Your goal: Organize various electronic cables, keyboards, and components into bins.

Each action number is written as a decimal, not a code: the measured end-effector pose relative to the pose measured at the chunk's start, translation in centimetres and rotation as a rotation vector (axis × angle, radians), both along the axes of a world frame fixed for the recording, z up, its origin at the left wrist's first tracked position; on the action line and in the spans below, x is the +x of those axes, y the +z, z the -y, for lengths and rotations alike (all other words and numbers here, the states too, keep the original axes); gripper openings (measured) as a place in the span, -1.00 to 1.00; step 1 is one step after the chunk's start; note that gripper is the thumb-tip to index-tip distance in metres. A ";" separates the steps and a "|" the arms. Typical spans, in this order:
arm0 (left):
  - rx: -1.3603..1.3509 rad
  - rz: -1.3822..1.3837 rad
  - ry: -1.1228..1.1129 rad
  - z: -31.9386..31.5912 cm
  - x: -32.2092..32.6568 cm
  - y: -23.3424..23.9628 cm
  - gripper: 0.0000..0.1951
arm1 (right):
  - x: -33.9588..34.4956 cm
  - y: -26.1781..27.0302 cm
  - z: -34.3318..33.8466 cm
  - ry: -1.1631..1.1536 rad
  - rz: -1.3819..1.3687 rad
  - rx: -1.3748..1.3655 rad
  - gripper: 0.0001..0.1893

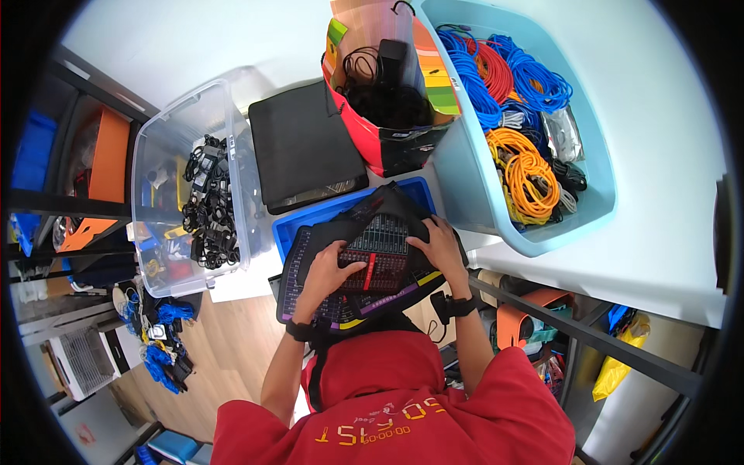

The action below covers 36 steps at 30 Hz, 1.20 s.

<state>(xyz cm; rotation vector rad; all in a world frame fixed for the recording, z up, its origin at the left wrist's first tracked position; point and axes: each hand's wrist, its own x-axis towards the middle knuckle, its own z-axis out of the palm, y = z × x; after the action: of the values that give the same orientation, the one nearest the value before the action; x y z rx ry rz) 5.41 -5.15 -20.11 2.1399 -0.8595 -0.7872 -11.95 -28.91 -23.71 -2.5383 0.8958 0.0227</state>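
A small black mat printed with tables of writing (383, 238) lies over larger dark printed mats (293, 264), which look like desk pads. My left hand (330, 268) holds the small mat at its left side, thumb stretched across the print. At its right side my right hand (440, 247) grips it, with the thumb on top and the fingers by the dark upper edge. Under and behind the mats is a blue plastic tray (279, 232), largely covered by them. Each wrist wears a black band.
A clear plastic bin (152, 256) of black adapters and cables stands left. Behind the tray are a flat black case (305, 142) and a colourful paper bag (363, 142) holding cables. A light-blue tub (465, 157) of coiled cables stands right. A dark rack rail (587, 331) crosses the lower right.
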 end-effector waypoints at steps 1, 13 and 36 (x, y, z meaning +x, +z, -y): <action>0.009 0.055 -0.016 -0.2 -0.1 -0.5 -0.39 | 0.3 0.7 -0.3 0.007 0.031 0.049 -0.27; -0.289 0.202 0.204 -1.8 -3.9 8.5 -0.56 | -1.4 14.6 -5.2 -0.053 0.562 0.301 -0.71; -0.434 -0.059 0.183 -8.5 -6.7 16.7 -0.72 | -4.0 15.0 -12.4 0.475 0.424 0.694 -0.24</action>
<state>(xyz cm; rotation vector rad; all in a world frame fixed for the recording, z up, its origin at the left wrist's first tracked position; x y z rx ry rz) -1.31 3.32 -3.37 1.7706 -0.7151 -0.5126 -15.96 -16.50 -8.76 -1.9253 0.0715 -0.0486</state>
